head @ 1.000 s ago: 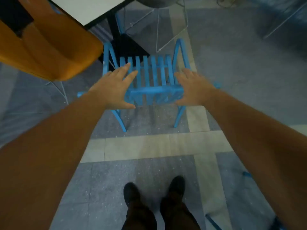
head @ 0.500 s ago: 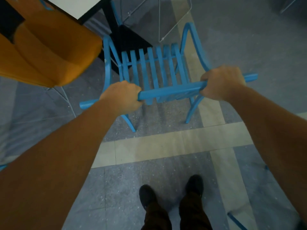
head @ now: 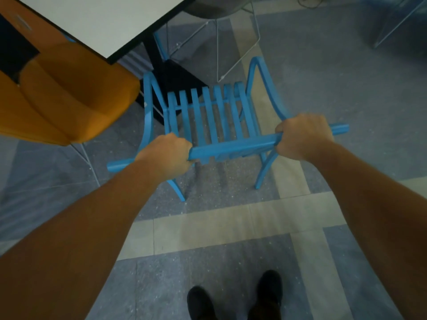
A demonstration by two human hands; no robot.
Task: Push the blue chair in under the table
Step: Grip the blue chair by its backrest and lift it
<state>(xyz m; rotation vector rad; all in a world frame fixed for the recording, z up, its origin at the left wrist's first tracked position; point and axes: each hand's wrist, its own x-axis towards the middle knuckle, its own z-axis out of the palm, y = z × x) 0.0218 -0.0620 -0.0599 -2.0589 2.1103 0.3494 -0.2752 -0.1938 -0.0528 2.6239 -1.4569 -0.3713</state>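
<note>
The white table [head: 97, 21] fills the upper left, its near corner jutting toward me, with an orange chair [head: 62, 98] tucked at its left edge. The blue chair [head: 208, 116] stands on the floor just short of that corner, seat slats running away from me, front facing the table. It looks like a stiff, light wooden frame. My left hand [head: 166, 153] and right hand [head: 302, 135] are both curled tight around its top rail [head: 233, 146], which runs crosswise, the best place to push.
</note>
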